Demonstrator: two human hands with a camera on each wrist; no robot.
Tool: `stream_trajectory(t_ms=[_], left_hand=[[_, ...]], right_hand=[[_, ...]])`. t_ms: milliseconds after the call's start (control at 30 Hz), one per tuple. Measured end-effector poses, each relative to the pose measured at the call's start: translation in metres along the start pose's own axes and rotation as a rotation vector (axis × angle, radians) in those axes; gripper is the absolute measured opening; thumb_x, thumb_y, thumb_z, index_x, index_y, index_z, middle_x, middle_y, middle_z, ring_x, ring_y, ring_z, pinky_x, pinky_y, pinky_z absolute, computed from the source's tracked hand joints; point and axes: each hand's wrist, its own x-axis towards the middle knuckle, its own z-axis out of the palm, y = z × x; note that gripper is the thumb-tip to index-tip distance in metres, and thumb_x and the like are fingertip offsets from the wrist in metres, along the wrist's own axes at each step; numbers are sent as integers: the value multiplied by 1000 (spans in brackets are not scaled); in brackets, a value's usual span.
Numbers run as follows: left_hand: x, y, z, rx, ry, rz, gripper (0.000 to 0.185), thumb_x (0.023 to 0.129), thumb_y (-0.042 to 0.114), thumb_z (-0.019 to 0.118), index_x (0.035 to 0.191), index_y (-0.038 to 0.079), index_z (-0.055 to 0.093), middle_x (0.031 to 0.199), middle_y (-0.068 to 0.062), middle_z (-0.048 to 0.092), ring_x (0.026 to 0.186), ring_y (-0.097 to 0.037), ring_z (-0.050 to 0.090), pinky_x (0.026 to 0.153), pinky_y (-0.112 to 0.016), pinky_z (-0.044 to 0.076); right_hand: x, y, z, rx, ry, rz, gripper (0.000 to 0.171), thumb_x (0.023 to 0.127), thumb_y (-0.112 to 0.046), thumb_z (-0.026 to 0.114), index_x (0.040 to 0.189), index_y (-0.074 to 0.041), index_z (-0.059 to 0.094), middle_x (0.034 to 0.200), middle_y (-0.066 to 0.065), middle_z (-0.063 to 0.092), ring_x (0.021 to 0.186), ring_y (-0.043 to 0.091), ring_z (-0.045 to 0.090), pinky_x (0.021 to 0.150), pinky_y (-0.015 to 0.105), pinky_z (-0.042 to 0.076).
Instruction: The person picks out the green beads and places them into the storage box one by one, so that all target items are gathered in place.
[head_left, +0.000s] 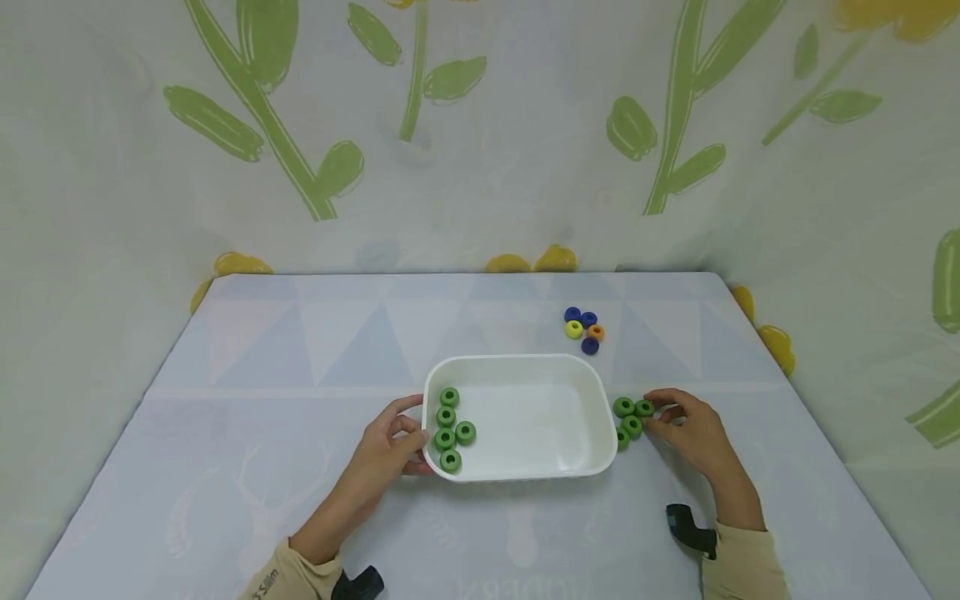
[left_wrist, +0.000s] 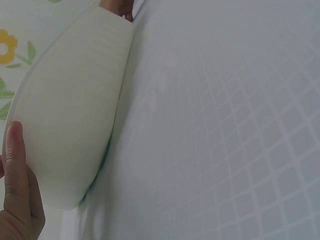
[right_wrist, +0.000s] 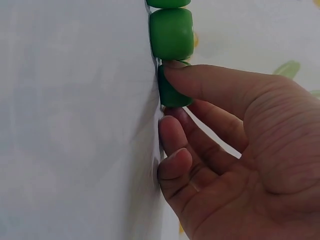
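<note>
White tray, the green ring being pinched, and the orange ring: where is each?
White tray [head_left: 525, 360]: head view, far rim.
Green ring [right_wrist: 170, 95]: right wrist view, outer side.
Orange ring [head_left: 596, 332]: head view, top face.

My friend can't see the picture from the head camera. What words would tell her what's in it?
A person's left hand holds the edge of a white tray with five green rings inside, while the right hand touches more green rings on the table. Blue, yellow and orange rings lie farther back.
</note>
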Motion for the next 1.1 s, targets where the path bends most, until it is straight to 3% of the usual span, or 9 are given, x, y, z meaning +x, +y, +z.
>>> stream_trajectory(t_ms=[400,567,833,967,1100], left_hand=[[0,1,0,-14,-16,-7,56,96,4,56,149,11,42,99,-9,57,72,-17,66,67,-31,64],[0,1,0,-13,-15,-12,56,95,4,57,149,12,42,99,-10,57,72,-16,66,67,-32,64],[1,0,1,-9,-4,-19,56,95,3,56,148,12,43,99,-11,58,73,-17,66,67,-32,64],[1,0,1,-6,1,-20,56,95,3,56,148,12,43,99,-11,58,72,-17,66,67,-32,64],[0,2,0,-11,-7,-10,56,95,3,56,149,11,42,99,-11,58,72,-17,66,67,-32,64]], right_hand=[[-1,-1,-4,-40,15,39,42,88,-22,76,125,-5,64,120,20,67,100,28,63,70,26,48],[-4,-7,-11,-24,49,45,44,90,-27,75,126,-6,63,122,19,66,98,26,61,64,25,49],[-8,-38,-19,-12,145,-99,37,89,-23,77,121,-8,65,115,13,67,88,3,54,66,16,49],[-11,-62,-19,-15,181,-192,36,86,-17,79,118,-8,66,111,11,68,85,0,54,67,13,48],[-9,-81,-15,-20,188,-266,36,84,-13,81,117,-9,67,110,9,69,84,5,56,67,14,48]])
